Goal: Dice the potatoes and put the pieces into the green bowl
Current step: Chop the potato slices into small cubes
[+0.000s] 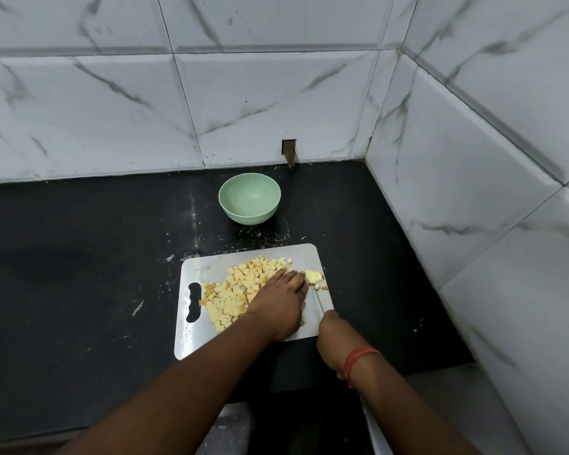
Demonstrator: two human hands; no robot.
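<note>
A steel cutting board (pixel 191 336) lies on the black counter with a heap of diced potato (pixel 235 290) spread over its left and middle. My left hand (pixel 278 302) lies flat on the board, fingertips pressing on a small yellow potato piece (pixel 314 276) near the right edge. My right hand (pixel 335 334) grips a knife (pixel 319 302) whose thin blade points toward that piece. The green bowl (pixel 249 198) stands beyond the board near the wall, and nothing shows inside it.
The black counter (pixel 79 257) runs into a corner of white marbled tiles, with the side wall (pixel 473 208) close on the right. A small scrap (pixel 138 307) lies on the counter left of the board. The counter's front edge is just below my arms.
</note>
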